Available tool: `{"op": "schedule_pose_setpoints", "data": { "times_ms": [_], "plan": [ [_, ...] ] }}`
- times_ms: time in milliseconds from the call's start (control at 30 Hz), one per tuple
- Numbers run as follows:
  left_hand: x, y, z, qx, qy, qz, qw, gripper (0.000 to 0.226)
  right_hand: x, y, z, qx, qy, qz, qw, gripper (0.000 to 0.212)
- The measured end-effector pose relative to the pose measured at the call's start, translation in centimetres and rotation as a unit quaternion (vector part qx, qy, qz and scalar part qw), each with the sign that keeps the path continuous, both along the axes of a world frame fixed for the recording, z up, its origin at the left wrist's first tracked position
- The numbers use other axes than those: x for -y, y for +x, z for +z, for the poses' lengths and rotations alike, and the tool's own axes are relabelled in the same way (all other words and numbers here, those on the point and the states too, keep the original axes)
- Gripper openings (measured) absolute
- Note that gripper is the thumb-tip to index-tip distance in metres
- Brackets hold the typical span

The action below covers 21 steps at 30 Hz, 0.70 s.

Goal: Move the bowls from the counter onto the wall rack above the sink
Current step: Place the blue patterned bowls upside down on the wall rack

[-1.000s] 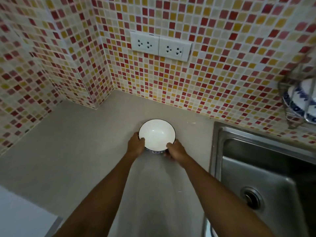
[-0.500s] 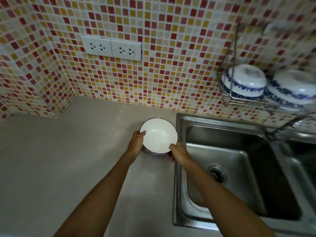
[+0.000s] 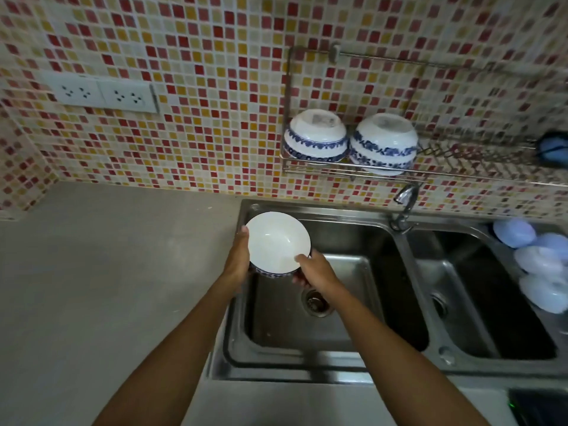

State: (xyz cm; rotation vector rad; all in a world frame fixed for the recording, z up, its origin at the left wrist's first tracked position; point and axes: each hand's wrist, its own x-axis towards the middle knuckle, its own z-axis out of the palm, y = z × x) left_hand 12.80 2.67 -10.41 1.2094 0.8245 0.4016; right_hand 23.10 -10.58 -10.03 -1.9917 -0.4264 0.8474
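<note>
Lifted off the counter [image 3: 107, 272] since a second ago; now held over the left basin of the sink [image 3: 353, 302]. Left hand [image 3: 238, 259] and right hand [image 3: 313, 270] clasping opposite rims of the bowl [image 3: 276, 241]. Transfer under way, likely; inversion and placement pending. Above the sink, on the wall rack [image 3: 353, 172]: two inverted bowls [image 3: 315, 136]. In transit: one.

A double socket [image 3: 106, 94] sits on the mosaic tile wall [image 3: 196, 87] at far left. A tap [image 3: 405, 207] stands at the far edge between the two steel basins, with a drain [image 3: 316, 303] in the left basin and another drain [image 3: 438, 302] in the right basin. Pale blue rounded things [image 3: 536, 265], too blurred to identify, lie in a row along the right basin's right side. A dark blue blurred object [image 3: 553, 150] sits at far right.
</note>
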Motion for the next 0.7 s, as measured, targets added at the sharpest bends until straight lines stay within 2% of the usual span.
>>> {"op": "schedule_pose_setpoints", "data": {
  "times_ms": [100,233,367,467,533,633,700],
  "plan": [
    [2.2,1.5,0.6,0.006,0.014,0.000,1.000,0.067,2.6,2.1,1.2,0.025,0.017,0.003,1.000,0.028],
    [4.4,3.8,3.8,0.045,0.053,-0.008,0.998,0.038,5.3,5.1,4.2,0.053,0.062,-0.005,0.997,0.043],
    [5.3,5.6,7.3,0.080,0.061,0.007,0.995,0.036,7.4,7.1,9.2,0.145,0.119,-0.024,0.982,0.040],
    [5.5,6.5,9.8,0.098,0.090,0.018,0.991,0.053,7.8,9.2,12.0,0.242,0.184,-0.050,0.951,0.052],
    [5.5,7.1,11.6,0.117,0.100,0.024,0.988,0.069,8.1,11.0,13.4,0.293,0.216,-0.082,0.928,0.046],
    [4.2,8.1,13.1,0.121,0.094,0.047,0.987,0.061,7.9,13.4,14.0,0.392,0.232,-0.126,0.881,0.029],
    [3.8,9.1,14.9,0.116,0.163,0.046,0.979,0.051,7.6,15.6,14.1,0.453,0.198,-0.132,0.859,0.034]
  ]
}}
